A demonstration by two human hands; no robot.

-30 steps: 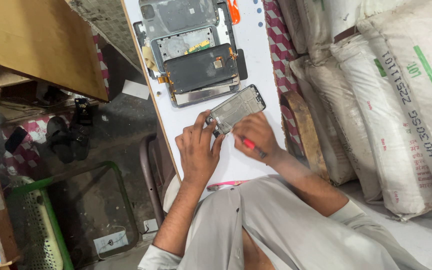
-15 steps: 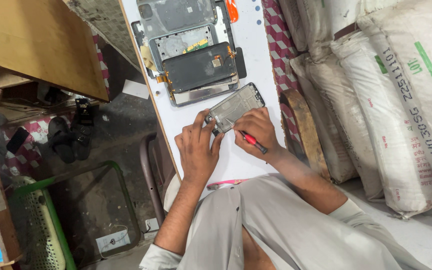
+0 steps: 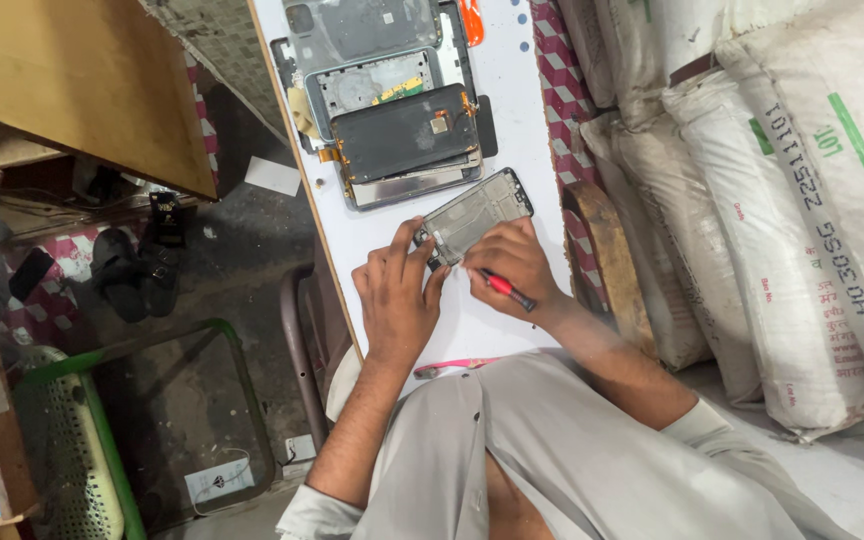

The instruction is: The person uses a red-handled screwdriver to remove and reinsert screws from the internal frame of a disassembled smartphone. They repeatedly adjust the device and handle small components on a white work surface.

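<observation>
Both hands work on a phone frame (image 3: pixel 474 214) lying flat on the white desk (image 3: pixel 517 120), near its front half. Left hand (image 3: pixel 395 295) sits palm down, fingers partly curled, fingertips (image 3: pixel 420 238) pressing the near-left corner of the phone frame; not wrapped around it, just pinning it. Right hand (image 3: pixel 514 265) is curled closed around a red-handled screwdriver (image 3: pixel 504 288), handle lying across the back of the fingers, dark end pointing toward the wrist side. The tip is hidden under the fingers, so cannot tell where it lands on the frame. Right-hand fingers touch the frame's near-right edge.

Just beyond the phone frame, a stack of phone parts (image 3: pixel 392 110): a dark panel with an orange flex tab on top, a grey midframe and a back cover under it, all touching or overlapping. An orange tool (image 3: pixel 472 20) lies at the far edge of the desk. A pink tool (image 3: pixel 457 366) rests on the near edge of the desk, by the lap. White woven sacks (image 3: pixel 802 200) are stacked to the right, well apart from the hands. Sandals (image 3: pixel 137 265) are on the floor at left, beside a green-framed stool (image 3: pixel 122 430).
</observation>
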